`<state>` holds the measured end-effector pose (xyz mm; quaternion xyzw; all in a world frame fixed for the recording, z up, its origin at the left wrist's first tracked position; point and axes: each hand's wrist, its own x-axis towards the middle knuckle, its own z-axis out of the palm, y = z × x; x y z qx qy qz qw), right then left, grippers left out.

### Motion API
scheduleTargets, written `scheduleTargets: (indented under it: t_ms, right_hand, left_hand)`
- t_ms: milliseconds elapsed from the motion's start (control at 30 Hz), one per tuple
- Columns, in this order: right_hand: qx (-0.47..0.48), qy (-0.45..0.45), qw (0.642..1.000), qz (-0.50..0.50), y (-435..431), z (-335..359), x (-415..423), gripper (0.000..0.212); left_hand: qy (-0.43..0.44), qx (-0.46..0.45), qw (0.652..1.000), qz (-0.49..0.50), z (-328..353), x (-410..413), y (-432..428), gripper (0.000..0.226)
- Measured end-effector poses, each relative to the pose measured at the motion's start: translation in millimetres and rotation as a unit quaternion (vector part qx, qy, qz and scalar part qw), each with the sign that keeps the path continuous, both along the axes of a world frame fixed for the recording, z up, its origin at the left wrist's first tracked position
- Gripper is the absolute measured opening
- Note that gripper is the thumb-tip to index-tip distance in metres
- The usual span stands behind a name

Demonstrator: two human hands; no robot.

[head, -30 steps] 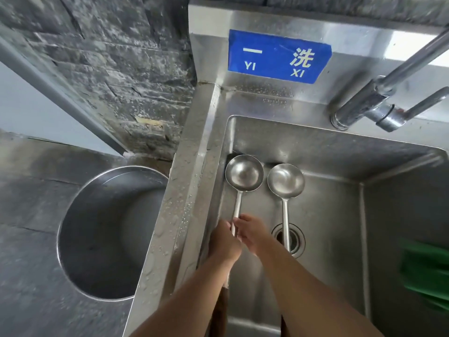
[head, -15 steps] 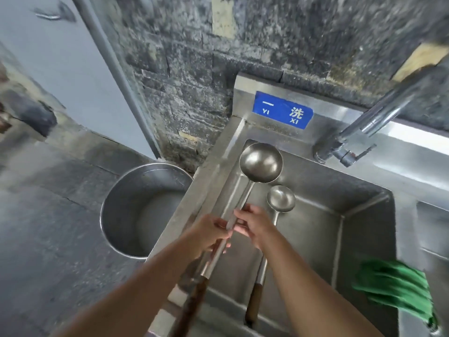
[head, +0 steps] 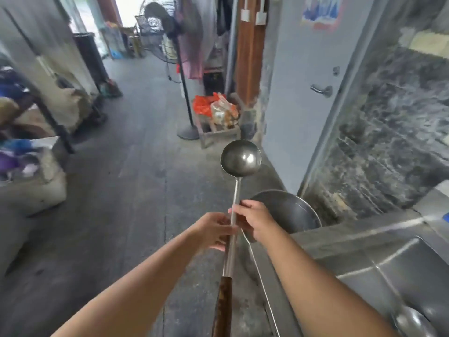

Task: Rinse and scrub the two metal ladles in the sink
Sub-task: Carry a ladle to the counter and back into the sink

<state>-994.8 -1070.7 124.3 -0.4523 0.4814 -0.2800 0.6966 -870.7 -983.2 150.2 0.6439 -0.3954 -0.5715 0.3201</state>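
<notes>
— Holding the ladle (head: 239,190) out over the floor like this, what should you mind?

— Keep both hands on the metal shaft, as you have them, and keep the bowl (head: 241,157) level or tipped a little up, so any water in it does not spill before you mean it to. If you are shaking it dry or emptying it, I judge the pot (head: 296,210) just below and to the right a better target than the floor. Turn slowly; the long handle swings wide, and the wooden grip (head: 222,305) hangs low toward you.

— Where do your fingers sit on it?

— Your left hand (head: 213,231) wraps the shaft from the left, fingers curled closed around it. Your right hand (head: 254,218) pinches the same stretch from the right, slightly higher, thumb and fingertips pressed on the metal. The bowl stands well beyond both hands, upright; the wooden grip lies below them, untouched.

— And the other ladle?

— A second ladle (head: 410,321) shows blurred at the bottom right corner, lying in the sink (head: 379,259), well apart from your hands. It looks unheld. Bring the first one back over the basin before you scrub.
</notes>
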Motion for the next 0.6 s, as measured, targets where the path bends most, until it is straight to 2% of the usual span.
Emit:
scheduleTargets:
  t_ms: [233, 367, 500, 600]
  right_hand:
    - [-0.065, 0.007, 0.97, 0.236, 102.6, 35.5, 207.8, 0.017]
    - [-0.081, -0.009, 0.934, 0.347, 201.2, 43.3, 328.8, 0.007]
    - [-0.058, -0.027, 0.896, 0.439, 322.5, 46.3, 441.3, 0.012]
    - [-0.035, -0.036, 0.865, 0.499, 400.0, 49.1, 503.3, 0.008]
  left_hand:
    - [0.008, -0.059, 0.972, 0.229, 25.2, 151.9, 150.8, 0.007]
    - [0.01, -0.077, 0.935, 0.347, 33.1, 236.5, 266.3, 0.009]
    - [0.011, -0.091, 0.893, 0.441, 41.2, 315.9, 391.4, 0.01]
    - [0.009, -0.092, 0.862, 0.499, 48.0, 356.3, 468.9, 0.011]
